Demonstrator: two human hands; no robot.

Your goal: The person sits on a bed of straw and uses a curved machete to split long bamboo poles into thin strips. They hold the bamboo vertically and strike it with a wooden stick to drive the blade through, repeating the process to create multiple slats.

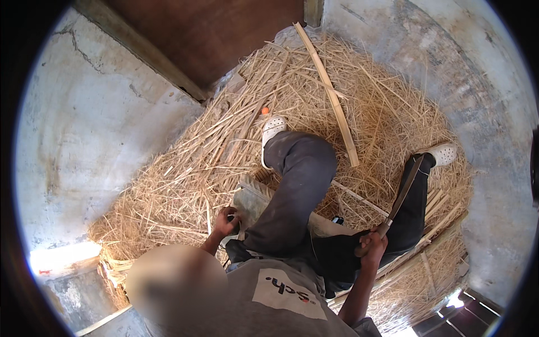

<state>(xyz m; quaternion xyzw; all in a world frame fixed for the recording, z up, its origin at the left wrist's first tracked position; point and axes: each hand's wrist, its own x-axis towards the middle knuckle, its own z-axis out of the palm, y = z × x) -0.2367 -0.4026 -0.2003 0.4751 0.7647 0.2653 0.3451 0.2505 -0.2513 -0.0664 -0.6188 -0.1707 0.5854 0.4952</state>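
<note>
Pale, stained walls (95, 129) are set around a bed of straw (387, 101), near whose top edge a long split strip (328, 87) is laid, with a small orange ball (265, 110) toward the upper left edge. By the right hand (371, 245) a knife (403, 194) is grasped at its handle, the blade pointed over the right trouser leg (412, 224). Beside a grey slab (250, 196) the left hand (225, 221) is held with bent fingers; whether anything is gripped cannot be told.

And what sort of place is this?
Probably a simple workshop: straw-like shavings spread widely, a long pale strip on them, and a long-bladed tool in the right hand.
</note>
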